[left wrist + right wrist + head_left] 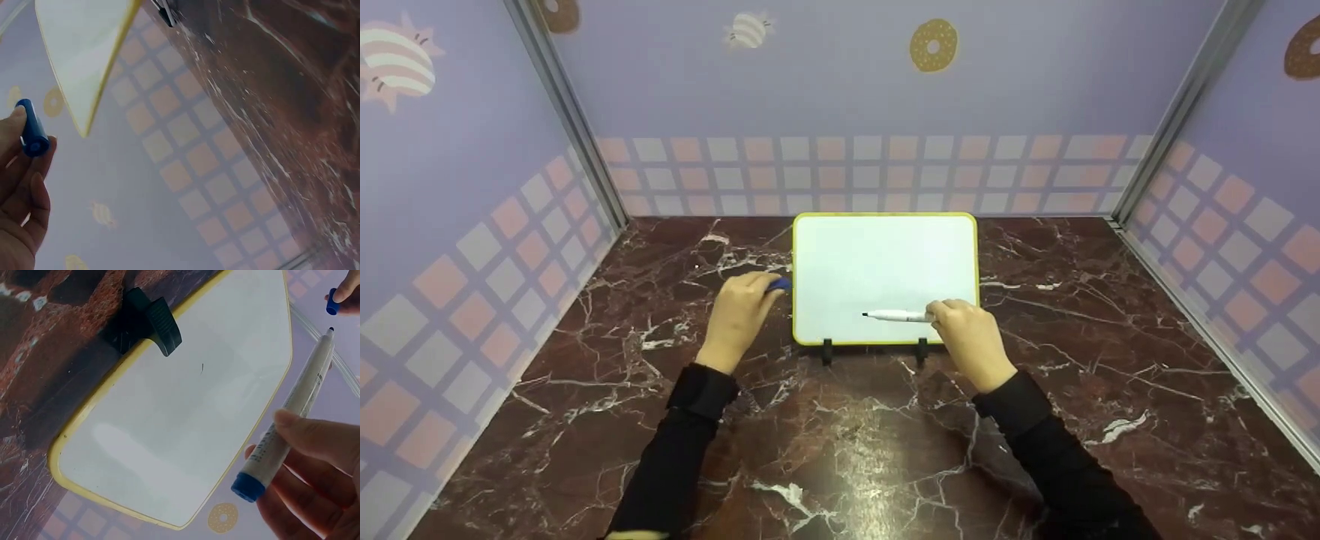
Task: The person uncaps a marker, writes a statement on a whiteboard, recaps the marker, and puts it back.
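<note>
A small whiteboard (885, 262) with a yellow frame stands propped on black stand feet (827, 351). In front of its lower right part, my right hand (969, 337) grips a white marker (896, 316) by its rear, the bare dark tip pointing left. The blue end of the marker (248, 486) shows beside the thumb in the right wrist view. Just off the board's left edge, my left hand (739, 315) pinches a blue marker cap (34, 128) between thumb and fingers. Cap and marker are apart. A short dark stroke (202, 368) shows on the board's surface.
The board stands on a dark red marbled table (840, 435). Purple walls with a pink and white checked band (866, 172) close off the back and both sides. Metal corner posts (577, 120) rise at the rear corners.
</note>
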The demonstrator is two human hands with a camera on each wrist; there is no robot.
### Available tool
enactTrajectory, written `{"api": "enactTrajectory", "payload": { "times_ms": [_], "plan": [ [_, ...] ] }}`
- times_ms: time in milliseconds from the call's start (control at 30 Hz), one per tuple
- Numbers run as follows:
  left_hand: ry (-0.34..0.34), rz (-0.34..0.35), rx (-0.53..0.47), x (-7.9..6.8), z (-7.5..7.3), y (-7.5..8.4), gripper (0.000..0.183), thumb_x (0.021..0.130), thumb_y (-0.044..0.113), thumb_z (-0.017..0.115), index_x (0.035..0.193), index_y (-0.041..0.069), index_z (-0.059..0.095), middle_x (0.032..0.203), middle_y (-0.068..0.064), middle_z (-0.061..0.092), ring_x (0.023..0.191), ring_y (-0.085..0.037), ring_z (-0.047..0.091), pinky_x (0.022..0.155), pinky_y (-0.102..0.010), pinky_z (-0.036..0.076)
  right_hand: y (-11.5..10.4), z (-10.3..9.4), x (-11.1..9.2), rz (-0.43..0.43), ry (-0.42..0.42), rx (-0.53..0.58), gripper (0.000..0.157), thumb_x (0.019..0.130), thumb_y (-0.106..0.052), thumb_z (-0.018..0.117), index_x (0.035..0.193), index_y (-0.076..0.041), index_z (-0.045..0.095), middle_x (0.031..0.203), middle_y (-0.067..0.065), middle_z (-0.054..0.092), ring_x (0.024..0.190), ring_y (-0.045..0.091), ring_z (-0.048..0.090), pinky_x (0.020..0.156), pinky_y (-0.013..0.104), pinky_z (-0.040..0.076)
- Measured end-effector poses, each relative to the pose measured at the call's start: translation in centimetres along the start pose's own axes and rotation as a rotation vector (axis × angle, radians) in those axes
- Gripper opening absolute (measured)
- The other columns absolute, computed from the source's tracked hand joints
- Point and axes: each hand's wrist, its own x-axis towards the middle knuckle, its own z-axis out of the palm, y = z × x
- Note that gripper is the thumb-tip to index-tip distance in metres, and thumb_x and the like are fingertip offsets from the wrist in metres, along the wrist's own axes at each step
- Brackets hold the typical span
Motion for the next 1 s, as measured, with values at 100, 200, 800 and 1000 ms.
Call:
{"api": "enactTrajectory", "payload": {
  "times_ms": [100,200,800,1000],
  "plan": [
    [-0.006,-0.107,0.026,-0.3,0.0,-0.8,0.025,0.09,0.017,0.071,0.105,-0.003,0.072,0.103,-0.019,0.073,0.096,-0.035,0.071,0.086,-0.048,0.057,-0.1,0.0,0.0,0.0,-0.006,0.002,0.012,0.079,-0.005,0.08,0.087,-0.004,0.07,0.079,0.011,0.071,0.067,0.028,0.069,0.055,0.041,0.059],
    [-0.022,-0.191,0.066,-0.6,0.0,-1.5,0.025,0.089,0.016,0.072,0.104,-0.003,0.072,0.103,-0.02,0.073,0.094,-0.037,0.071,0.084,-0.05,0.058,-0.1,-0.1,0.0,0.0,-0.007,0.001,0.013,0.079,-0.005,0.08,0.087,-0.004,0.071,0.079,0.011,0.072,0.068,0.028,0.069,0.055,0.041,0.059],
    [-0.268,-0.552,0.262,-2.4,0.6,-3.3,0.023,0.083,0.011,0.079,0.093,-0.008,0.071,0.091,-0.028,0.072,0.08,-0.046,0.07,0.065,-0.055,0.06,-0.3,-0.1,-0.1,0.018,-0.023,0.016,0.016,0.076,-0.003,0.081,0.087,-0.004,0.07,0.079,0.011,0.071,0.068,0.027,0.069,0.054,0.041,0.059],
    [-0.348,-0.574,0.28,-2.9,0.7,-3.7,0.023,0.08,0.008,0.08,0.092,-0.009,0.069,0.093,-0.03,0.071,0.084,-0.048,0.07,0.068,-0.057,0.06,-0.4,-0.1,-0.1,0.016,-0.031,0.024,0.015,0.078,-0.004,0.08,0.089,-0.004,0.07,0.08,0.011,0.071,0.07,0.028,0.069,0.055,0.042,0.059]
  ]
}}
